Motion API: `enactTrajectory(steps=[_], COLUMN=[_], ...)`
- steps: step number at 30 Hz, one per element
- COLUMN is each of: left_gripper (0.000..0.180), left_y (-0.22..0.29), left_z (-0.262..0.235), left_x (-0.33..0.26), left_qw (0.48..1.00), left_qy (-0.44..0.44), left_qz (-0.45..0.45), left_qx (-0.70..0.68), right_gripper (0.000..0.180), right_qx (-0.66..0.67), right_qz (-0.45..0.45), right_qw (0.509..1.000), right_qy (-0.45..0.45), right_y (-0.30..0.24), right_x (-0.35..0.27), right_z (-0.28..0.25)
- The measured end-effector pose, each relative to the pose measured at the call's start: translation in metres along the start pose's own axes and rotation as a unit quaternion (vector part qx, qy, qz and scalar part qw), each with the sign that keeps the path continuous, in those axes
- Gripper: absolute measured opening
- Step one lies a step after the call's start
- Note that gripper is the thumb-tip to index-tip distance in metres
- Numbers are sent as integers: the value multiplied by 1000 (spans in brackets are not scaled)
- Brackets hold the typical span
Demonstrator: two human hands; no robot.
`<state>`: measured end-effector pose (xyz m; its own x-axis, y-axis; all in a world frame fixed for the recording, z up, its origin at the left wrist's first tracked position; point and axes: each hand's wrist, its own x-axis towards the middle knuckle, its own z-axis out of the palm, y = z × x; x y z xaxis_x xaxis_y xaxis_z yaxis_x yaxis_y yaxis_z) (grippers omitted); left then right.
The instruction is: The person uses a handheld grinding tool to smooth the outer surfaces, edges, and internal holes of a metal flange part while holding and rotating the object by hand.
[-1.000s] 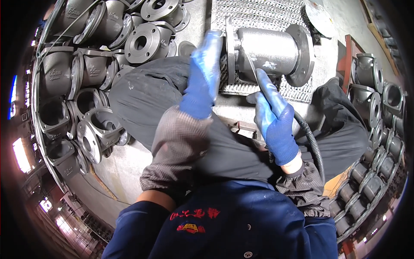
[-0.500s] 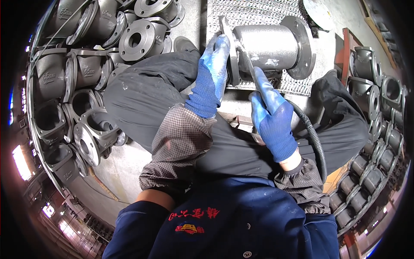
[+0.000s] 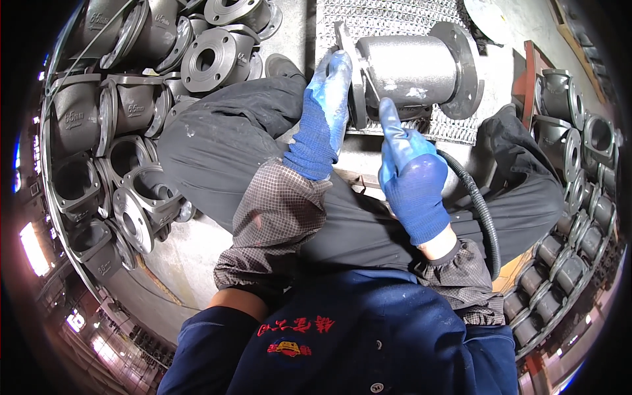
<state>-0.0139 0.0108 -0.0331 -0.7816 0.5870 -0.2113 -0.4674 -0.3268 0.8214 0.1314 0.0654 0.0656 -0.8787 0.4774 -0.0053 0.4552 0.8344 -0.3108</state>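
Observation:
A grey flanged valve body (image 3: 411,69) lies on its side on a metal mesh mat (image 3: 454,128). My left hand (image 3: 327,89), in a blue coated glove, is closed on its left flange (image 3: 356,82), with the fingers lying up along the outer face. In my gloved right hand (image 3: 407,148) is a thin metal bar-like tool (image 3: 371,85); its exact kind cannot be made out. The index finger stretches along the tool, which reaches the corner between left flange and barrel. My curled right fingers hide the tool's rear part.
Many grey flanged castings (image 3: 135,108) stand packed at the left, and more (image 3: 559,141) sit at the right. A black corrugated hose (image 3: 475,197) runs beside my right wrist. A rusty red metal piece (image 3: 528,85) stands right of the mat. My legs flank the work.
My right hand has shifted slightly left, and the tool now shows as a thinner line against the flange's inner side. The left hand keeps its place on the flange.

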Motion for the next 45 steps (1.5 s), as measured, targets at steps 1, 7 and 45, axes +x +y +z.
enactTrajectory(steps=[1, 7, 45], left_gripper=[40, 43, 18], left_y=[1, 24, 108], left_z=[1, 8, 43], left_x=[0, -16, -28], left_qw=[1000, 973, 848], left_qy=[11, -28, 75], left_qz=[-9, 73, 237], left_qx=[16, 216, 468], right_gripper=[68, 68, 43], right_qx=[0, -21, 678], right_qz=[1, 21, 155], right_qw=[1000, 997, 707], right_qy=[0, -66, 129], right_y=[-1, -6, 185], right_x=[1, -2, 54], right_z=[2, 12, -56])
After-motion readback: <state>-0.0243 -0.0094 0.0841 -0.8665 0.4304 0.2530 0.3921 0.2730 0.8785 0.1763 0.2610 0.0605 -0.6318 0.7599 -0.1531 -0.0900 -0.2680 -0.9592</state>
